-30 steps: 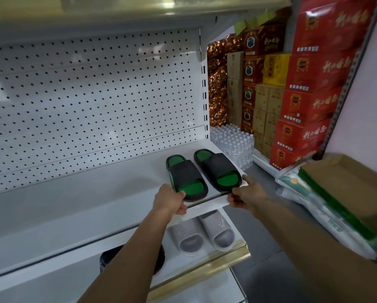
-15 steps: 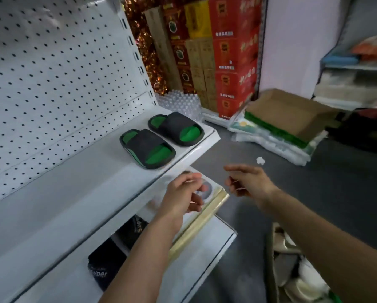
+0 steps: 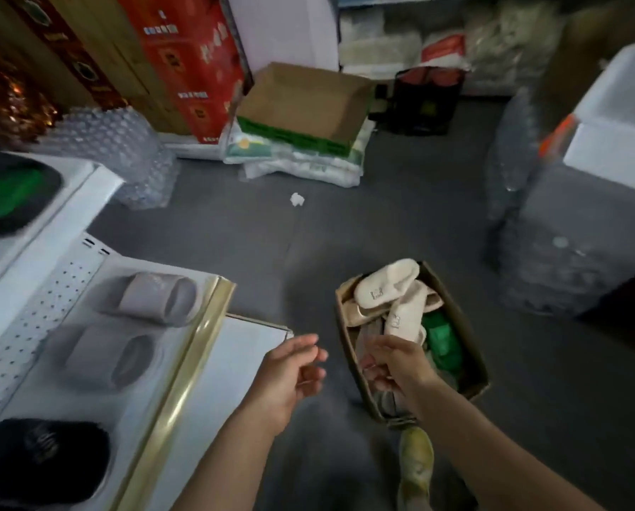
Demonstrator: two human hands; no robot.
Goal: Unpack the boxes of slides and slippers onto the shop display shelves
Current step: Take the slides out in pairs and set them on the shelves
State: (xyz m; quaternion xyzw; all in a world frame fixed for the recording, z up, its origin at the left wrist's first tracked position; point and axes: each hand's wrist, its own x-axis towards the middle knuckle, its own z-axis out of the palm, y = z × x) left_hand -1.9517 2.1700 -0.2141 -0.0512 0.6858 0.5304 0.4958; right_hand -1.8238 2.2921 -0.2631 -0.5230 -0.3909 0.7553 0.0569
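A small cardboard box stands on the grey floor, holding cream slippers, a green pair and others. My right hand hovers over the box's near end with loosely bent fingers and nothing in it. My left hand is to the left of the box, over the floor, fingers relaxed and empty. On the shop shelves at left lie a black-and-green slide on the upper shelf, and grey slides and a black slide on the lower shelf.
A larger open cardboard box sits on white sacks at the back. Red cartons and wrapped water bottles stand at back left. A white tub and more wrapped bottles are at right. A scrap of paper lies on the floor.
Both hands let go of the black-and-green slides on the upper shelf and moved down and right. The view swung from the shelves to the floor box of slippers.
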